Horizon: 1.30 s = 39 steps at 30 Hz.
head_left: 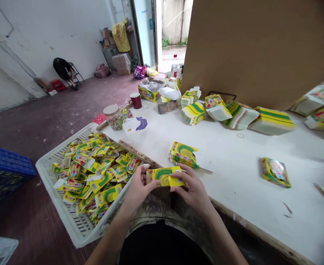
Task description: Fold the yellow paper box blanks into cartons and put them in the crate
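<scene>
Between my two hands, near the table's front edge, is a small yellow and green carton (162,176). My left hand (139,186) grips its left end, thumb on the front; a white wrap covers one fingertip. My right hand (191,186) pinches the right end, where a yellow flap shows. Just beyond, on the white table (228,158), lies a small stack of flat cartons (183,154) with a thin strip sticking out to its right. To the left, a white plastic crate (81,241) holds many similar yellow cartons.
Bundles of flat cartons (272,119) line the table's back, before a tall brown board (256,51). A single carton (275,172) lies at right. A dark red mug (136,100) stands farther back. A blue crate (7,175) sits on the floor; a person (64,70) sits by the wall.
</scene>
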Each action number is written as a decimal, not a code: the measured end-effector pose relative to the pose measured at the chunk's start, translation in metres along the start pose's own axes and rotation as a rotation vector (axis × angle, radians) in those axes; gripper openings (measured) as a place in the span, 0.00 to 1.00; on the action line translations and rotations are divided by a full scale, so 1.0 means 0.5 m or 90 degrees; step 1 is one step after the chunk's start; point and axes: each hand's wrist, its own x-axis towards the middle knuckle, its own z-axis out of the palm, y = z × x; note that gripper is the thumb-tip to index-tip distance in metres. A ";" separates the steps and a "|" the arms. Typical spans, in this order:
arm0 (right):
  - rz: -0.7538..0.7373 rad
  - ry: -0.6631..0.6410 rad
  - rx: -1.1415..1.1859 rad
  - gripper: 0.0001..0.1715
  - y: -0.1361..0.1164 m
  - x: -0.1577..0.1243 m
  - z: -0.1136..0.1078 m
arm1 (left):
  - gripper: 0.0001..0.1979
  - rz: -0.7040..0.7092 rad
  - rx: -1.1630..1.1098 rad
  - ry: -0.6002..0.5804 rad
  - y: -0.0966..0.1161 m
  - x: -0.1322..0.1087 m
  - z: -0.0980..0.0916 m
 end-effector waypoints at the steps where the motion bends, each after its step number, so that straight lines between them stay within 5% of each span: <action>1: -0.007 0.014 0.002 0.16 0.000 -0.002 0.004 | 0.26 -0.019 -0.076 0.005 0.000 0.000 0.000; 11: -0.037 -0.091 -0.023 0.14 -0.003 -0.008 0.009 | 0.20 -0.007 -0.199 0.075 0.004 0.003 0.022; 16: 0.000 -0.078 0.030 0.38 -0.014 -0.017 0.022 | 0.18 0.004 -0.234 0.094 -0.010 -0.008 0.051; 19: 0.054 -0.093 0.059 0.34 -0.012 -0.015 0.029 | 0.17 0.012 -0.243 0.125 -0.019 -0.015 0.061; 27: 0.224 -0.063 0.404 0.35 -0.013 0.000 0.037 | 0.15 0.081 -0.217 0.158 -0.003 -0.020 0.062; 30: 0.238 -0.041 0.356 0.37 -0.021 0.005 0.044 | 0.14 0.084 -0.193 0.157 -0.005 -0.027 0.067; 35: 0.216 0.128 0.234 0.29 -0.021 0.011 0.056 | 0.15 0.073 -0.214 0.163 -0.013 -0.027 0.071; 39: 0.191 0.079 0.182 0.30 -0.009 0.007 0.054 | 0.15 0.070 -0.232 0.169 -0.017 -0.023 0.070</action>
